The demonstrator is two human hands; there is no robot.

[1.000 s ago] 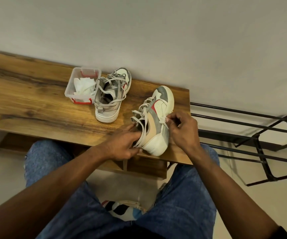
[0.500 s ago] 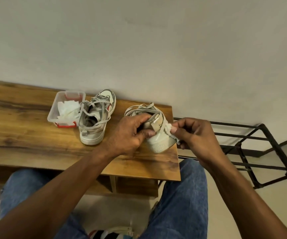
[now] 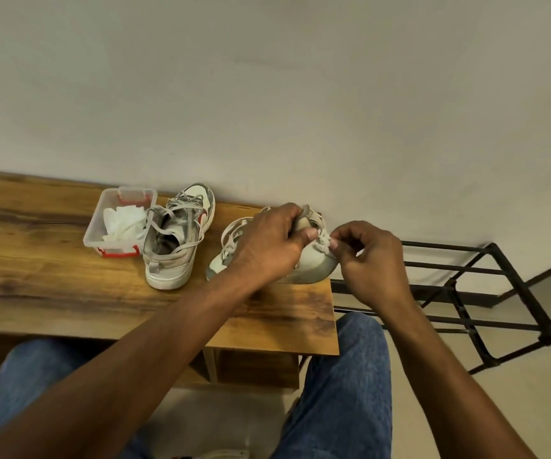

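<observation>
A person in blue jeans (image 3: 347,376) is sitting at a low wooden bench (image 3: 35,283) set against a pale wall (image 3: 267,94), working on a sneaker with both bare hands. At the far left of the group, at about nine o'clock from the hands, a clear plastic box (image 3: 97,226) with red clasps is standing open on the bench top. Crumpled white cloth (image 3: 125,220) is lying inside it.

Just beside the box, at its three o'clock, a second sneaker (image 3: 171,260) is standing upright on its sole. Its heel is facing the person, its toe is pointing to twelve o'clock toward the wall, and its grey laces are hanging loose.

Near it at three o'clock, and apart from it, the worked sneaker (image 3: 313,270) is lying tipped on the bench's right end, close to the edge. The left hand (image 3: 267,246) is gripping this sneaker from above, its fingers curling over the upper and its thumb pressing on top. That hand is hiding much of the shoe.

At the thumb's three o'clock, a white lace (image 3: 323,241) is rising from the shoe. The right hand (image 3: 371,263) is pinching that lace between thumb and forefinger, its other fingers curling loosely, and it is hovering just past the bench's right edge. Farther out at three o'clock, a black metal rack (image 3: 512,286) is standing on the floor, well apart from the shoes.
</observation>
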